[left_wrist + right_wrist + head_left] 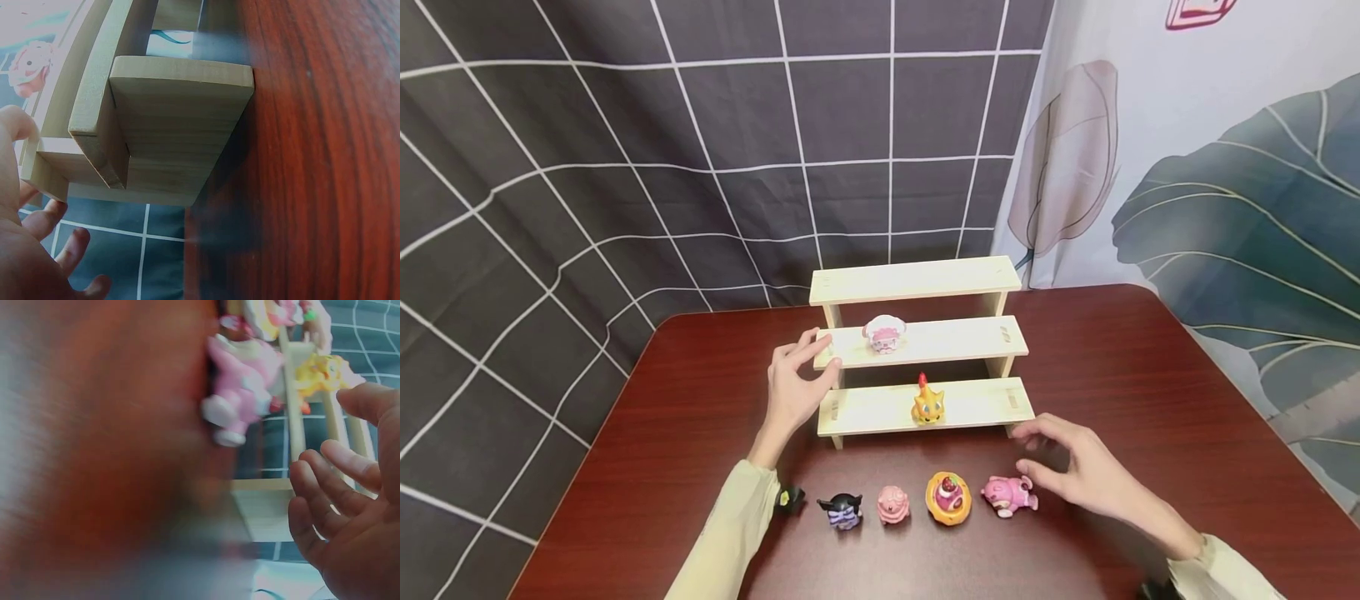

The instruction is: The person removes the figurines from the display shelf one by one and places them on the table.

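Note:
A three-tier wooden display stand [925, 335] stands on the table. My left hand [793, 385] grips the left end of its middle shelf, thumb at the front edge and fingers at the end. A white-and-pink figurine [884, 335] sits on that shelf. On the lowest shelf is a yellow-orange cat-like figurine [928, 405] with a red tip. By the right end of the lowest shelf, my right hand [1086, 467] is held with relaxed, slightly bent fingers and nothing in them. A pink figurine [1009, 495] lies just left of it; the right wrist view shows this pink toy [240, 384] closer.
Along the table's front [1045, 550] stand a round orange figurine [948, 498], a pink one [892, 505] and a black-and-purple one [842, 511]. A dark one [791, 499] is partly hidden by my left sleeve. A grid-patterned curtain [850, 108] hangs behind.

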Demonstrator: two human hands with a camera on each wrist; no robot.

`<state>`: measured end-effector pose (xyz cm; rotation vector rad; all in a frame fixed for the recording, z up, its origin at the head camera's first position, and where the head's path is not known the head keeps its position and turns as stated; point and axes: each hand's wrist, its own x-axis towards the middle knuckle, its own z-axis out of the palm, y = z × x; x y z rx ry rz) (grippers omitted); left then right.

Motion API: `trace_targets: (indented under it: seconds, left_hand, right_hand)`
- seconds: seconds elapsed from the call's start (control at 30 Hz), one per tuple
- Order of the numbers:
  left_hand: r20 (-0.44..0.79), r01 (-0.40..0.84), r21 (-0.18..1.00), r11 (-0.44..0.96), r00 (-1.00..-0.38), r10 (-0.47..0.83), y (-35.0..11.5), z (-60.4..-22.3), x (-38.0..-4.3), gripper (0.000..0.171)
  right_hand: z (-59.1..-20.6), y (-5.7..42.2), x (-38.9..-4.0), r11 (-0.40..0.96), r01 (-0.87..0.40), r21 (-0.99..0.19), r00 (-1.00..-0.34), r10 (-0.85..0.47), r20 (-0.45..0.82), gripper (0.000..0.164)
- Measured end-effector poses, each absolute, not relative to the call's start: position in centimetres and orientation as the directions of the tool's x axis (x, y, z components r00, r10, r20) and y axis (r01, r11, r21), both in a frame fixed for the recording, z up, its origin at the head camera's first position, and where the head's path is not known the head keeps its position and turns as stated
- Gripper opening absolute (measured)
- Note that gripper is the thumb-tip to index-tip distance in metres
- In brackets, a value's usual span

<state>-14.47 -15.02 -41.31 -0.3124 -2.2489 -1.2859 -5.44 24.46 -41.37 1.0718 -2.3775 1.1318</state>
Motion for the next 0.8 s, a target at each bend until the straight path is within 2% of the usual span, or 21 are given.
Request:
trace_targets:
  seconds: [0.33,0.5,0.8]
  left_hand:
    - [0.551,0.447,0.726,0.523,-0.833,-0.053,-15.0,-41.3,-14.4,0.036]
    - [0.548,0.441,0.726,0.527,-0.835,-0.055,-15.1,-41.2,-14.4,0.037]
    - [0.559,0.452,0.719,0.528,-0.827,-0.054,-15.0,-41.1,-14.3,0.037]
  right_hand:
    - [-37.5,22.5,-9.1,0.361,-0.778,-0.514,-0.627,-0.491,0.604,0.045]
    - [-35.6,20.8,-10.9,0.324,-0.751,-0.575,-0.654,-0.48,0.584,0.042]
    - [-34.7,18.3,-13.9,0.29,-0.666,-0.688,-0.727,-0.459,0.511,0.034]
